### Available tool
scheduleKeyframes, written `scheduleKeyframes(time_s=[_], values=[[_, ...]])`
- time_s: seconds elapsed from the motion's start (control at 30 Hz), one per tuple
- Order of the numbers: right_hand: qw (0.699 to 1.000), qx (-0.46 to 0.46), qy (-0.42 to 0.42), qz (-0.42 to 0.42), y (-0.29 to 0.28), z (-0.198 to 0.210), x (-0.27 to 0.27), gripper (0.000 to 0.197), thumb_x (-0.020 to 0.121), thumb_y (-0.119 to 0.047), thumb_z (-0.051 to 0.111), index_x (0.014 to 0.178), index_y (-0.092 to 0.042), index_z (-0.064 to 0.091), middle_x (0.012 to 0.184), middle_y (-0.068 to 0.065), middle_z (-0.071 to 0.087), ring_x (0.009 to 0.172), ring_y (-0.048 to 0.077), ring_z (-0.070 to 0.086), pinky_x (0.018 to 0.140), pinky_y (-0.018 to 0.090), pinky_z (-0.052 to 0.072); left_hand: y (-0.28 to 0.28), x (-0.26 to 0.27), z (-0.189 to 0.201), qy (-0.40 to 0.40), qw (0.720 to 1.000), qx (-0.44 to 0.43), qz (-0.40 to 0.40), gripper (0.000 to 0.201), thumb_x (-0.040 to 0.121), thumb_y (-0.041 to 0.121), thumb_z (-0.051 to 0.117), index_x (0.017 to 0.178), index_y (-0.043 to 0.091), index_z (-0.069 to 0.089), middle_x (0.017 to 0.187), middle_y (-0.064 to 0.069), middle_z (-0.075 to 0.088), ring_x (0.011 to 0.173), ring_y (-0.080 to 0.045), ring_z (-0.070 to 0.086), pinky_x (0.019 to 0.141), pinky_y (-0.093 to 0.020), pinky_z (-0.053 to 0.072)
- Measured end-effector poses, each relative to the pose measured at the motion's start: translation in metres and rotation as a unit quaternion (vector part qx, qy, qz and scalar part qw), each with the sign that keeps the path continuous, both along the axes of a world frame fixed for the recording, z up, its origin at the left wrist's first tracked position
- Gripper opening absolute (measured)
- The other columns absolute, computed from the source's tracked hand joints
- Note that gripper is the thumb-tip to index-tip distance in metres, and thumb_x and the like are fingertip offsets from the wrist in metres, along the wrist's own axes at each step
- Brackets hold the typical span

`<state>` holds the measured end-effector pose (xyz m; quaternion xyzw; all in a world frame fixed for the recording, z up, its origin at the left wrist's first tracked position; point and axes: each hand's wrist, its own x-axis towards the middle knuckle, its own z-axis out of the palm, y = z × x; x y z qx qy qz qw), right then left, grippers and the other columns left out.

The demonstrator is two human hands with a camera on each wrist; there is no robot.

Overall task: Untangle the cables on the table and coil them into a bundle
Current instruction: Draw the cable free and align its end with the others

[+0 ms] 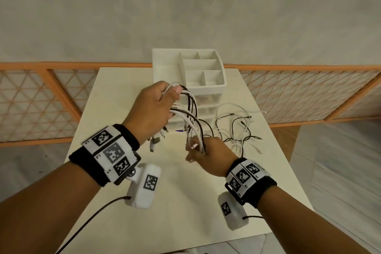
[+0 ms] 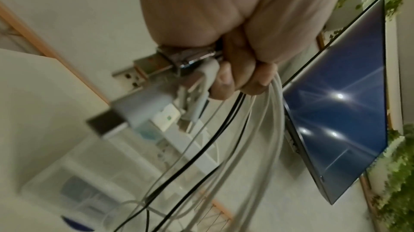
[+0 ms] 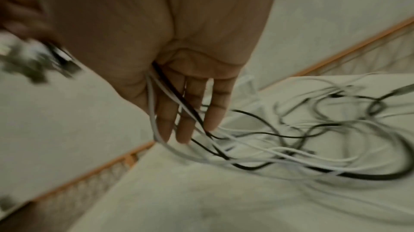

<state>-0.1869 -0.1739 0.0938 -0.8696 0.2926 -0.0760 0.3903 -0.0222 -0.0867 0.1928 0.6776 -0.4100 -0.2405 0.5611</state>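
My left hand (image 1: 165,103) is raised above the table and grips a looped bundle of white and black cables (image 1: 190,109). In the left wrist view its curled fingers (image 2: 237,76) close round the strands, and several USB plugs (image 2: 143,71) stick out below the fist. The strands run down to my right hand (image 1: 203,150), lower and to the right. There they pass between the thumb and the nearly straight fingers (image 3: 186,112). The remaining tangle of loose cables (image 1: 241,130) lies on the table to the right, also seen as the tangle (image 3: 302,147) in the blurred right wrist view.
A white compartment organizer (image 1: 204,74) with drawers stands at the back of the cream table (image 1: 175,202), just behind the hands. An orange lattice railing (image 1: 41,99) runs behind the table. A dark screen (image 2: 336,112) hangs on the wall.
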Motion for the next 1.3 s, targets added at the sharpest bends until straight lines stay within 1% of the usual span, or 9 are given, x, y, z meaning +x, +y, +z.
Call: scheduleKeyframes(time_s=[0.13,0.27,0.43,0.53,0.63,0.73,0.83,0.93,1.3], values=[[0.986,-0.102,0.097,-0.090,-0.046,-0.003,-0.021,0.051,0.097,-0.016,0.052,0.142,-0.039,0.041,0.130,0.012,0.060,0.109,0.030,0.064,0.092,0.037,0.051,0.002,0.005,0.013,0.037,0.998,-0.046,0.005,0.031,0.101,0.033,0.053,0.083,0.007,0.057,0.062,-0.008,0.035,0.045,-0.015,0.031,0.039,-0.016,0.033],[0.973,-0.147,0.037,-0.174,-0.085,0.017,-0.043,0.094,0.086,-0.013,0.066,0.148,-0.057,0.010,0.166,0.000,0.012,0.127,0.031,0.055,0.107,0.052,0.044,0.002,0.013,0.011,0.047,0.999,-0.010,0.013,0.033,0.102,0.034,0.050,0.077,0.014,0.054,0.047,0.010,0.040,0.035,-0.007,0.033,0.040,-0.016,0.034],[0.965,-0.047,0.252,-0.055,-0.073,0.003,-0.057,0.067,0.078,-0.035,0.075,0.139,-0.047,0.048,0.133,-0.010,0.063,0.128,0.019,0.055,0.111,0.043,0.041,0.006,0.014,-0.026,-0.058,0.987,0.144,0.032,0.041,0.103,0.042,0.044,0.075,0.015,0.059,0.058,0.007,0.057,0.041,0.001,0.051,0.046,-0.025,0.032],[0.993,-0.053,0.041,-0.094,-0.056,0.029,-0.045,0.063,0.079,-0.029,0.080,0.136,-0.041,0.054,0.130,-0.015,0.063,0.124,0.009,0.055,0.108,0.035,0.044,0.008,0.014,-0.042,-0.023,0.985,0.167,0.035,0.053,0.102,0.051,0.039,0.094,0.005,0.065,0.079,-0.006,0.072,0.074,-0.014,0.071,0.054,-0.028,0.036],[0.991,-0.045,-0.127,-0.014,-0.021,0.067,-0.018,0.102,0.074,-0.041,0.085,0.154,-0.039,0.022,0.157,-0.014,0.037,0.141,0.001,0.035,0.115,0.019,0.029,0.002,0.003,-0.037,0.009,0.990,0.141,0.023,0.048,0.104,0.045,0.040,0.088,0.007,0.065,0.070,-0.001,0.067,0.061,-0.011,0.064,0.054,-0.023,0.043],[0.979,-0.158,-0.122,0.046,0.010,0.063,0.021,0.103,0.073,-0.034,0.081,0.156,-0.031,0.019,0.156,-0.007,0.041,0.140,0.013,0.043,0.114,0.041,0.039,-0.004,-0.012,-0.026,0.008,0.995,0.095,-0.016,0.034,0.104,0.030,0.042,0.093,0.011,0.067,0.077,0.002,0.068,0.065,-0.011,0.063,0.053,-0.019,0.050],[0.960,-0.213,-0.180,-0.024,0.003,0.047,0.038,0.055,0.072,-0.015,0.059,0.127,-0.019,0.059,0.110,-0.001,0.072,0.097,0.023,0.069,0.084,0.048,0.053,-0.001,-0.016,-0.025,-0.021,0.995,0.084,-0.050,0.029,0.103,0.023,0.043,0.088,0.010,0.064,0.073,0.002,0.065,0.058,-0.007,0.061,0.050,-0.021,0.047],[0.955,-0.241,-0.166,-0.057,-0.014,0.049,0.036,0.036,0.070,-0.018,0.047,0.093,-0.016,0.075,0.079,-0.001,0.075,0.073,0.026,0.068,0.069,0.041,0.054,0.007,-0.012,-0.025,-0.026,0.994,0.078,-0.071,0.035,0.104,0.021,0.043,0.080,-0.004,0.047,0.055,0.003,0.041,0.042,-0.010,0.035,0.042,-0.018,0.030],[0.954,-0.135,-0.009,-0.267,-0.083,0.042,0.006,0.043,0.080,0.001,0.050,0.108,-0.020,0.074,0.097,0.009,0.075,0.098,0.032,0.064,0.078,0.024,0.044,0.023,0.005,-0.042,-0.040,0.996,0.072,-0.047,0.048,0.102,0.039,0.047,0.070,0.004,0.038,0.055,0.008,0.023,0.044,-0.010,0.022,0.044,-0.020,0.024]])
